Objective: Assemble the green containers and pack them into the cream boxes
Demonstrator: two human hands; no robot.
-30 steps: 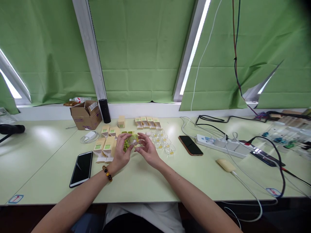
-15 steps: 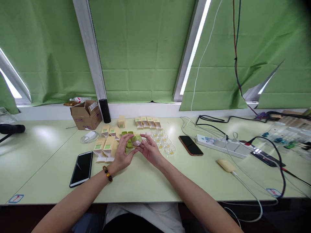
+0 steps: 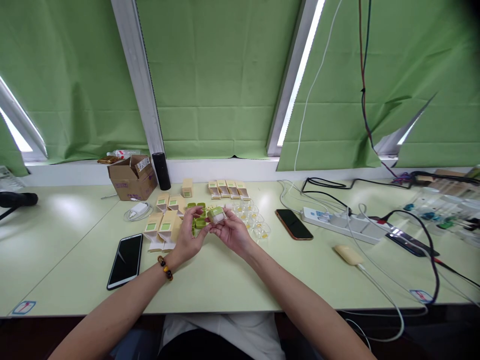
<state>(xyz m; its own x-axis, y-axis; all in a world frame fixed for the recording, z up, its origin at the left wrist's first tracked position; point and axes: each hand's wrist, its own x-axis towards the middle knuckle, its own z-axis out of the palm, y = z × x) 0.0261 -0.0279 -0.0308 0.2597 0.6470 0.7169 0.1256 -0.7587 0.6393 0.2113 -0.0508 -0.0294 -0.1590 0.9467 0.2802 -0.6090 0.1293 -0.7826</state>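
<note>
My right hand (image 3: pixel 235 232) grips a small green-and-white box (image 3: pixel 216 215), tilted above the table, between thumb and fingers. Close on its left is my left hand (image 3: pixel 190 237), with thumb and fingers apart and nothing between them; its thumb tip comes near the right fingertips. Behind and below the left fingers, several small green boxes (image 3: pixel 201 223) sit together, partly hidden. To the right of the held box lie several clear plastic cups (image 3: pixel 258 227) with yellow bits in them. Cream cardboard boxes (image 3: pixel 169 225) with green labels stand left of my left hand.
More cream cartons (image 3: pixel 228 190) lie at the back. A white-framed phone (image 3: pixel 125 261) is on the left and a dark phone (image 3: pixel 294 224) on the right. A brown carton (image 3: pixel 133 180), a black cylinder (image 3: pixel 161 171), a power strip (image 3: pixel 343 225) and loose cables surround the work area.
The green-and-white box has turned and shifted slightly right in my right hand. My left fingers have come off it and spread apart.
</note>
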